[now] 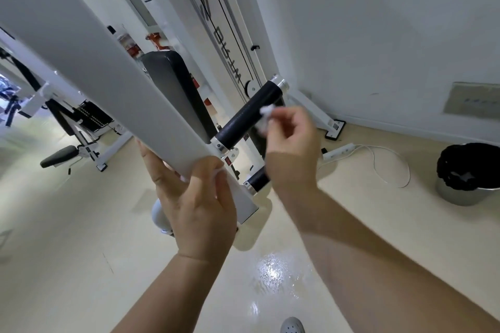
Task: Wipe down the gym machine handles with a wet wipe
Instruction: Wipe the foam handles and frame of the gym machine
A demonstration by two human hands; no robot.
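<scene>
— Right hand (pixel 292 143), just right of centre frame, pinches a bunched wet wipe (pixel 263 116) in its fingertips, at the edge of the long black handle (pixel 243 119). Whether wipe and handle actually touch, I can't tell.

— And the other one?

— Left hand (pixel 194 197), lower centre, has fingers and thumb curled round the end of the white machine arm (pixel 108 67), apparently steadying it.

— So what might go wrong?

— That wipe is balled up small. With so little of it showing, I'd judge it could skim one stripe of the grip and leave the far side and the chrome ends dry. A fingertip pinch is also weak, so a hard rub along the grip could drag the wipe loose.

— Anything else?

— If the left hand lets go, the arm may swing and the handle would shift under the stroke. The short black handle (pixel 258 178) below is half hidden behind the right wrist, so it's easy to skip.

— And underfoot?

— The floor (pixel 270 270) shines at lower centre. If that is wet rather than glare, a step could slip. A power strip (pixel 338 151) and its cord lie near the bin (pixel 460 194) at right.
</scene>
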